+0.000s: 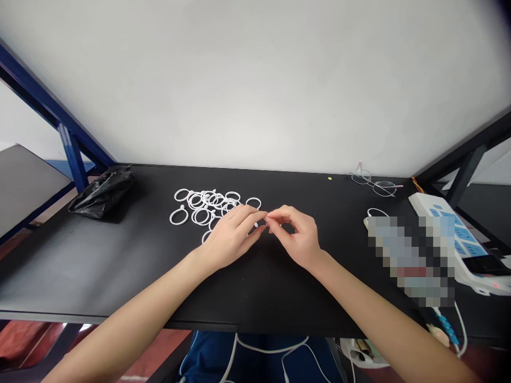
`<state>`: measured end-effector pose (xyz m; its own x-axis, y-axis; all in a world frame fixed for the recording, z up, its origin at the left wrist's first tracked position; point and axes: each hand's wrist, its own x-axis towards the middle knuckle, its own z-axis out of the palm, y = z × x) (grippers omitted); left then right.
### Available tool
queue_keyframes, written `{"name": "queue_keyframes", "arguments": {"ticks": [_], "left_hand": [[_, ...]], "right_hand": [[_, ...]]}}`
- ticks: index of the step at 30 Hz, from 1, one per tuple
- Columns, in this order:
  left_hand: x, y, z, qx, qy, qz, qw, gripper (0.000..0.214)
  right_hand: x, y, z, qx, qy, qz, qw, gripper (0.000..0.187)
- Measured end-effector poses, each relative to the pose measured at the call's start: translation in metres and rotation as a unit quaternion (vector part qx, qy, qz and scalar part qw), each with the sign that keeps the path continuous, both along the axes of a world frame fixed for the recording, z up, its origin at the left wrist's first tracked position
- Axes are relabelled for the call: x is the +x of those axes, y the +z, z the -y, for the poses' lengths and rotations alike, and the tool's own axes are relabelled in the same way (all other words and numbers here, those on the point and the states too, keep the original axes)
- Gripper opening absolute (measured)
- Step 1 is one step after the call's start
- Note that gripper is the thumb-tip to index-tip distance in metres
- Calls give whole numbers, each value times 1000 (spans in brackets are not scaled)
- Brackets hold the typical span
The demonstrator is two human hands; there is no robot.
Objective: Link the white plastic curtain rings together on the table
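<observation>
A heap of several white plastic rings (207, 205) lies on the black table (120, 266), just beyond my hands. My left hand (231, 236) rests near the heap with its fingers curled and its fingertips pinched on a white ring (257, 223), of which only a small part shows. My right hand (297, 234) meets it fingertip to fingertip, thumb and forefinger pinched on the same small piece. Both hands hover just above the table's middle.
A crumpled black plastic bag (104, 191) lies at the far left. A pair of glasses (375, 183) sits at the back right. A white and blue power strip (459, 234) with cables lies at the right, beside a blurred-out patch. Blue and black frame struts stand at both sides.
</observation>
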<state>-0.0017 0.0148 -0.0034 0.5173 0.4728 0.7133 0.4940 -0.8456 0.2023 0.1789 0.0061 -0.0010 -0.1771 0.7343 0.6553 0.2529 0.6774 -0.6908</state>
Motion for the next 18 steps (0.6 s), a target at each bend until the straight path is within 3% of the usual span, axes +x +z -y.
{"name": "queue_keyframes", "arguments": {"ticks": [8,14,18], "left_hand": [[-1,1,-2,30,-4,18,999,10],[-1,2,0,11,4,7,1000,9],[0,0,0,40,12,-13,999,18]], "right_hand": [[-1,0,3,-34,37,6,999,7],[-2,0,4,-24,-2,2,1000,5],[-1,3,2,-22,-13,17,1000,6]]}}
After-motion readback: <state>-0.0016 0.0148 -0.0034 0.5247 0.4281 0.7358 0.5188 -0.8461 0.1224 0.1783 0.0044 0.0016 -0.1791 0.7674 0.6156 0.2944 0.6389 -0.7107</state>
